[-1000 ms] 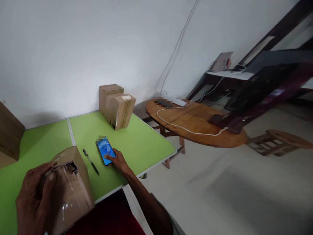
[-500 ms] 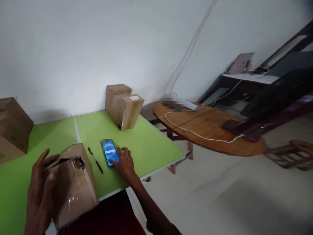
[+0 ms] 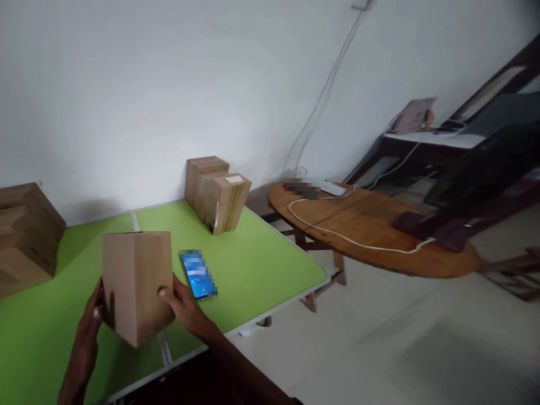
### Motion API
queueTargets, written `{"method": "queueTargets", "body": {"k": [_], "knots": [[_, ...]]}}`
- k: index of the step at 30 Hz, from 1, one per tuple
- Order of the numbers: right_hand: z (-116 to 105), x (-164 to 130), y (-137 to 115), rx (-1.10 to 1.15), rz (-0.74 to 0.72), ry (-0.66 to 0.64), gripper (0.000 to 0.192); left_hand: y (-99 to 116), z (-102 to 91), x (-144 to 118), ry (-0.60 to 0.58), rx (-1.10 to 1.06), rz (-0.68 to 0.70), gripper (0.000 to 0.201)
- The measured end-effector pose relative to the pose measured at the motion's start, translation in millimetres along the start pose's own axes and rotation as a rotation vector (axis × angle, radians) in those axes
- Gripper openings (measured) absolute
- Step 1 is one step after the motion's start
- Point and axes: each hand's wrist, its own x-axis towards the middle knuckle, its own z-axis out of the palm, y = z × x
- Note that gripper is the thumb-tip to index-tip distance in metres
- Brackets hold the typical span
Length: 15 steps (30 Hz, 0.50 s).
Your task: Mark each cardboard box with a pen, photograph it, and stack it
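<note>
Between my two hands is a brown cardboard box (image 3: 137, 275), turned so one vertical edge faces me. My left hand (image 3: 89, 323) presses against its left side, with the fingers partly hidden behind it. On the right side, my right hand (image 3: 184, 304) grips the box, its thumb at a dark spot on the cardboard. Whether the box rests on the table or hangs just above it, I cannot tell. A phone (image 3: 197, 274) with a lit blue screen lies on the green table (image 3: 261, 270), just right of my right hand.
Several cardboard boxes (image 3: 230, 202) stand by the wall at the table's back, and more boxes (image 3: 27, 247) are at the far left. To the right is an oval wooden table (image 3: 337, 225) with a white cable (image 3: 358, 239) across it. Dark furniture stands beyond.
My right hand has left the phone and taken hold of the box. The box has turned and moved away from me, its torn corner now out of sight. The pen no longer shows.
</note>
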Motion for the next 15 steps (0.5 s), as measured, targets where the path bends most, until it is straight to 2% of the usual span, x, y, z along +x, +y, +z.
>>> {"method": "queueTargets", "body": {"k": [2,4,7,9,12,15], "knots": [[-6.1,0.7,-27.0,0.081,0.044,0.077,0.096,18.6,-17.1,-11.9,-0.017,0.062,0.030,0.077],[-14.0,-1.9,-49.6,0.096,0.065,0.126,0.106,46.0,-24.1,-19.4,-0.046,0.106,0.144,0.078],[-33.2,-15.9,-73.5,0.089,0.059,0.151,0.113,89.0,-12.3,-23.2,-0.082,0.102,0.287,0.096],[-53.2,-33.5,-84.5,0.182,0.070,0.140,0.117,110.8,6.2,-23.2,-0.107,0.084,0.351,0.105],[-91.0,-67.4,-97.4,0.322,0.085,0.127,0.122,131.0,45.9,-17.4,-0.250,0.024,0.386,0.103],[-127.5,-93.8,-105.1,0.278,0.023,0.185,0.128,143.7,104.2,4.0,-0.374,-0.058,0.251,0.087]]}}
